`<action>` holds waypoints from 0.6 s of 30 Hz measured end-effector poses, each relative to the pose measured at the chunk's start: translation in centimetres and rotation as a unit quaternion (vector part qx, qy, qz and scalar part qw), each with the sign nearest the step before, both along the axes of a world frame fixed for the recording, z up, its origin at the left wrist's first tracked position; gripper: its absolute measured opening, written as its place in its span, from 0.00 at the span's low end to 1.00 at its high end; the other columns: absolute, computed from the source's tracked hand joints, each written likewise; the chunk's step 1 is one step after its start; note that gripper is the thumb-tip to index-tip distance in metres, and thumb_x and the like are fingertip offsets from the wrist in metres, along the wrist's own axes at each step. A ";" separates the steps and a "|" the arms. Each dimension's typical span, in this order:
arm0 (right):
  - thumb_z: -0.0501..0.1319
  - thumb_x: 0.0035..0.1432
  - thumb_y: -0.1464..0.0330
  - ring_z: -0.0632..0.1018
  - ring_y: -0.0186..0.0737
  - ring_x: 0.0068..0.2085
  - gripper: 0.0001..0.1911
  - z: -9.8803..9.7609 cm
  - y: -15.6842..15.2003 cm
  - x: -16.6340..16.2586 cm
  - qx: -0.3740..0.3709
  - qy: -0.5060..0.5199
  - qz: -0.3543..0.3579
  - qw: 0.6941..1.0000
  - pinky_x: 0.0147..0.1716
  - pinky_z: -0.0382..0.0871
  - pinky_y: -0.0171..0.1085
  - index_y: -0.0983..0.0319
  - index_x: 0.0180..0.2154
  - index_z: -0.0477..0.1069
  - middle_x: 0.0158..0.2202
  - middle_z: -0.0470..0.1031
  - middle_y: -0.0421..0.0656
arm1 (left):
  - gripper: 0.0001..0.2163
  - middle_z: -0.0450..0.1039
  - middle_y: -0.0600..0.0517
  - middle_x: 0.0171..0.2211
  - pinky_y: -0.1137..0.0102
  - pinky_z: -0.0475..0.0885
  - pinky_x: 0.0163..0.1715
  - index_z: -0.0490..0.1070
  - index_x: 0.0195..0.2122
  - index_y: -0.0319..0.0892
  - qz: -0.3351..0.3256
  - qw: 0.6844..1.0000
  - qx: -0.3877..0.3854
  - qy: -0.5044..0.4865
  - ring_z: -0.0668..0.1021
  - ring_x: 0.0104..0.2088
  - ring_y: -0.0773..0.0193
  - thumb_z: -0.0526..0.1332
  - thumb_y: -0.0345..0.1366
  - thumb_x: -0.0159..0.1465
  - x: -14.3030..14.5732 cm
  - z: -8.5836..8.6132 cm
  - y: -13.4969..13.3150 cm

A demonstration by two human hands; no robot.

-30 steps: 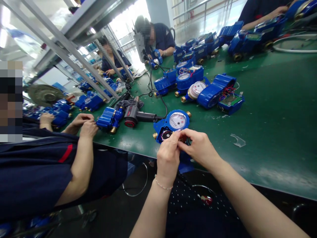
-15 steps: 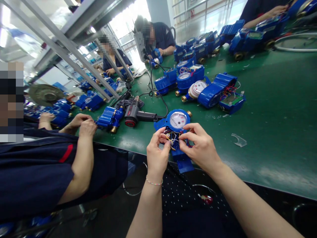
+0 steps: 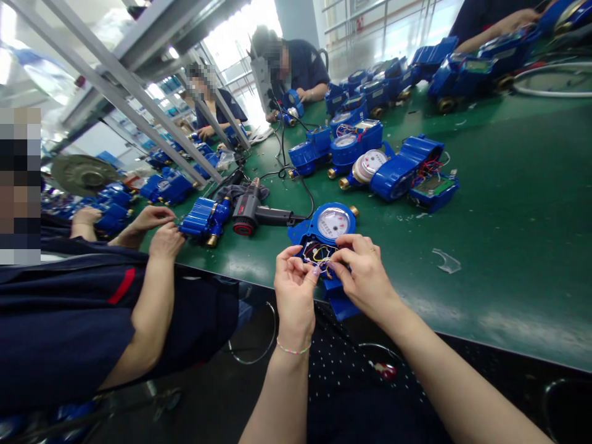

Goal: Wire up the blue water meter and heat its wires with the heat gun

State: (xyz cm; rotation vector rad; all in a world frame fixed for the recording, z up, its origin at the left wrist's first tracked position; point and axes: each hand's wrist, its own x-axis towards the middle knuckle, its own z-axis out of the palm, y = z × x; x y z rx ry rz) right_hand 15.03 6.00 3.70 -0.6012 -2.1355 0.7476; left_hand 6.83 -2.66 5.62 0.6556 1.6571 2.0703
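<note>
An opened blue water meter (image 3: 326,227) with a white dial lies at the near edge of the green table (image 3: 509,203). Thin coloured wires (image 3: 319,254) spill from its open compartment. My left hand (image 3: 293,290) pinches the wires from the left, fingers curled. My right hand (image 3: 363,274) pinches the same wires from the right, a ring on one finger. Both hands meet just below the dial.
A black and red power tool (image 3: 250,213) with a cable lies left of the meter. More blue meters (image 3: 370,163) stand behind it, one open with a circuit board (image 3: 432,188). A co-worker's hands (image 3: 157,228) work at my left; others sit farther along. A clear plastic scrap (image 3: 444,260) lies right.
My hands first covered the compartment close together, then drew apart and lower, exposing the wires. Now both hands pinch the wires closer together again. The meter stayed in place.
</note>
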 end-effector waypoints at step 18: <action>0.59 0.52 0.75 0.66 0.42 0.42 0.06 0.3 -0.2 0.7 -0.024 -0.017 -0.022 0.999 0.39 0.57 0.42 0.64 0.24 0.68 0.40 0.68 0.45 | 0.10 0.66 0.53 0.28 0.74 0.65 0.29 0.67 0.28 0.39 0.014 0.929 -0.263 0.258 0.69 0.27 0.70 0.58 0.42 0.57 0.6 -0.2 -0.8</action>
